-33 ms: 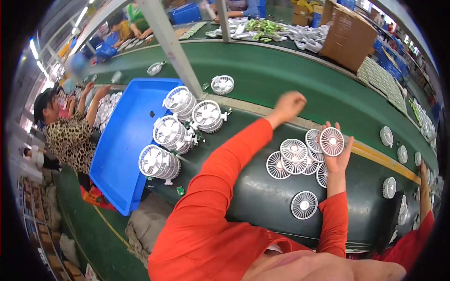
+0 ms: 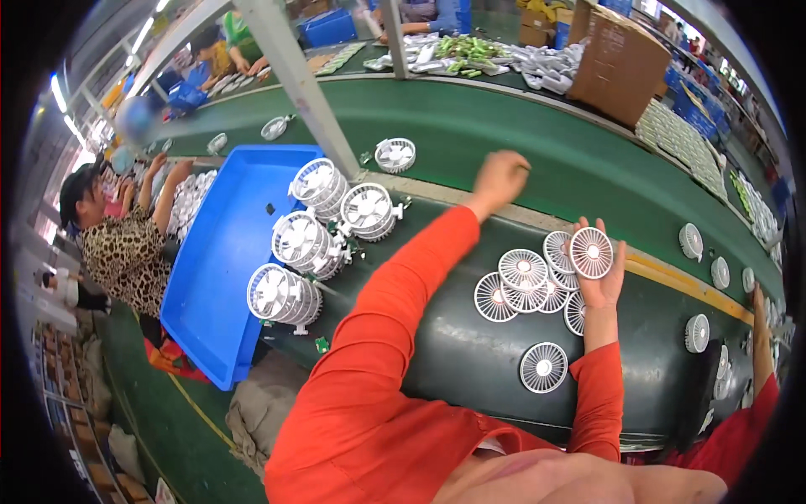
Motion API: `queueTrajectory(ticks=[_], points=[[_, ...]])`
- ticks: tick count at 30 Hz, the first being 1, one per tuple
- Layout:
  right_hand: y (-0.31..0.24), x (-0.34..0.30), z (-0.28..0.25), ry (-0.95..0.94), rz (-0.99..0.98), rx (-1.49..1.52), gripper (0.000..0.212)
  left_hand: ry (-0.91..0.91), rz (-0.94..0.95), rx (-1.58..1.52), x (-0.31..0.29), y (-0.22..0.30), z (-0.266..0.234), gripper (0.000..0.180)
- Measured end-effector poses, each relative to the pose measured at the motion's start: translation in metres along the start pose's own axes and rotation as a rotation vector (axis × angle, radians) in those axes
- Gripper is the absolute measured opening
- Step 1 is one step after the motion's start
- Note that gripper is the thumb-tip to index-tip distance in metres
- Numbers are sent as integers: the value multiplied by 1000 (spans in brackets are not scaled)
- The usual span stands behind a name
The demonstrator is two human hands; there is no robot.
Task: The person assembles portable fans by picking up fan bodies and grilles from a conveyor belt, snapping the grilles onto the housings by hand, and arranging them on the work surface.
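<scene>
My right hand is palm up with a round white fan grille in it, its fingers behind the rim. My left hand hangs over the green conveyor belt with curled fingers; whether anything is in them is hidden. Between the hands, several white grilles overlap in a loose pile, one of them a spoked grille on top. Nearer to me another grille lies alone on the dark work surface. To the left stand stacks of white fan housings with blades inside.
A blue tray sits at the left, beside a person in a spotted top. A metal post rises by the green belt. Housings lie at the right near another person's arm. A cardboard box stands beyond.
My left hand has shifted a little left and farther away over the belt. My right hand keeps the grille in nearly the same place.
</scene>
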State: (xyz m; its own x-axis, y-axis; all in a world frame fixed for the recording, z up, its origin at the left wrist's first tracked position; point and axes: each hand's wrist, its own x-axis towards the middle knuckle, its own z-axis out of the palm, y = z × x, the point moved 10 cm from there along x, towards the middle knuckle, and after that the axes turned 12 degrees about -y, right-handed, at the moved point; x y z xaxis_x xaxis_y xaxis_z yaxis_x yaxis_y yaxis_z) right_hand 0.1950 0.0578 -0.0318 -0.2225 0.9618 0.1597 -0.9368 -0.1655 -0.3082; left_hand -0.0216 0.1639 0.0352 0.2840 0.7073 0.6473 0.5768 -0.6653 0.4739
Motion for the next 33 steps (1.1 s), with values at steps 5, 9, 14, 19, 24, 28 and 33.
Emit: queueTrajectory(ticks=[5,9,14,19,24,28,33], points=[[0,2,-6,-77,17,-38,55,47,-670,816,-18,-101,-113,38],[-7,2,-12,-48,13,-139,54,-45,-1163,569,-57,-156,-147,39],[1,6,-6,-109,43,-213,57,-99,-897,478,-59,-171,-135,32],[-10,2,-17,-61,13,-346,55,-69,-645,441,-35,-126,-76,20],[-2,4,-7,-92,36,-471,52,-96,-644,343,-42,-112,-46,12],[-10,0,3,-85,31,-543,54,-76,-580,124,-37,-66,-17,17],[-24,0,53,-96,-105,-692,54,43,-486,-533,-52,-15,20,16]])
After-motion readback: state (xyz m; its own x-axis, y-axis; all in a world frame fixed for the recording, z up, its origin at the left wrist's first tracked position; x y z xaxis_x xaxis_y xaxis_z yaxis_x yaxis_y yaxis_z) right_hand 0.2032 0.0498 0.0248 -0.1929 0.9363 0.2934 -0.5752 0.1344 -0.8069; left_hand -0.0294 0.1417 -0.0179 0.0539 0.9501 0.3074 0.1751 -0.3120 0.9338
